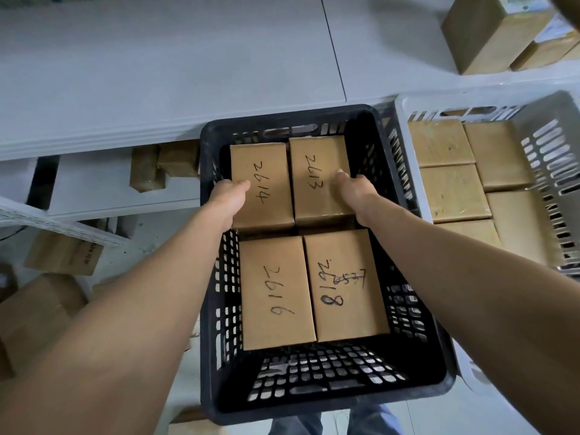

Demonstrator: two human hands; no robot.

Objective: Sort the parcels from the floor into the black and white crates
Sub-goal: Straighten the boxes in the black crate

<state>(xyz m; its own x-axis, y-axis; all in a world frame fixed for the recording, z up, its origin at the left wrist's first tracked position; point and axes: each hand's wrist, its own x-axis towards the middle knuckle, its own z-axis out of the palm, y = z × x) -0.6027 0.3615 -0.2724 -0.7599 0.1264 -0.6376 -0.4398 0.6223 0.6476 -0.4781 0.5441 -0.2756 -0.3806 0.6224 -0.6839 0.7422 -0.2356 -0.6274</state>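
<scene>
Shelf (188,73), black crate (326,403), hands (230,199) (361,196) on parcels (266,171)

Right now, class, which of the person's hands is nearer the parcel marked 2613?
Right. The right hand holds the 2613 parcel at its right edge; the left hand is one parcel over, on the left edge of the 2614 parcel beside it.

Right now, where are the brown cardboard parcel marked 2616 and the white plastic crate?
brown cardboard parcel marked 2616 (276,293): head view, top face.
white plastic crate (470,100): head view, far rim.
</scene>
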